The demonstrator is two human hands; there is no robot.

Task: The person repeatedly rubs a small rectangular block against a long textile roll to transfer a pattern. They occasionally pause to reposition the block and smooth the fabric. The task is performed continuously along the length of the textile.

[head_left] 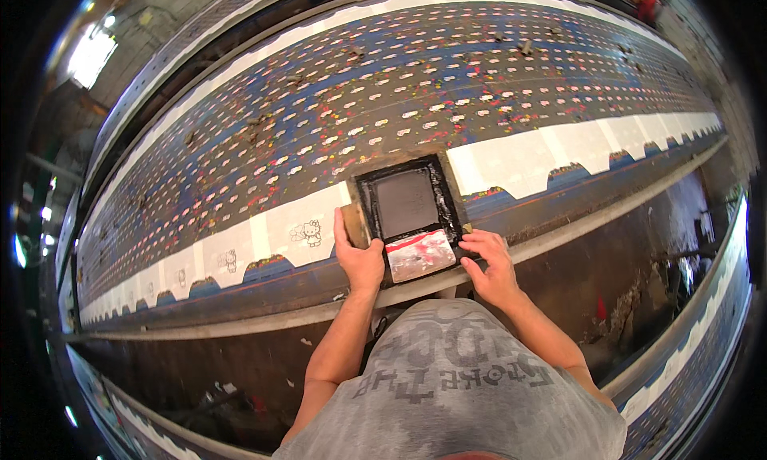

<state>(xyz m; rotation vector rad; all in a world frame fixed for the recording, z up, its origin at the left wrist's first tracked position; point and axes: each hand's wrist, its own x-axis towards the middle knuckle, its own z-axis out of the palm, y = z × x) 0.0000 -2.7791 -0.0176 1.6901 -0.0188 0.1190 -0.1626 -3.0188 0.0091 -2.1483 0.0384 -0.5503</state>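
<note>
A screen-printing frame (pixel 439 188) with a dark rim and a grey mesh panel (pixel 403 201) lies across the near edge of a long table. Over its near end is a silvery sheet (pixel 421 256) smeared with red. My left hand (pixel 361 260) grips the frame's left side, fingers stretched along the edge and thumb toward the near corner. At the right near corner, my right hand (pixel 491 270) holds the frame's edge between bent fingers and thumb. Left of the frame, a white cut piece (pixel 300 220) bears a black outline print of a cartoon figure.
White pieces (pixel 511 160) with notched edges run in a row along the long table (pixel 319 140), whose dark top carries many small coloured marks. A pale rail (pixel 240 324) borders its near side. Another table (pixel 687 356) stands at lower right. A person in red (pixel 645 3) is far off.
</note>
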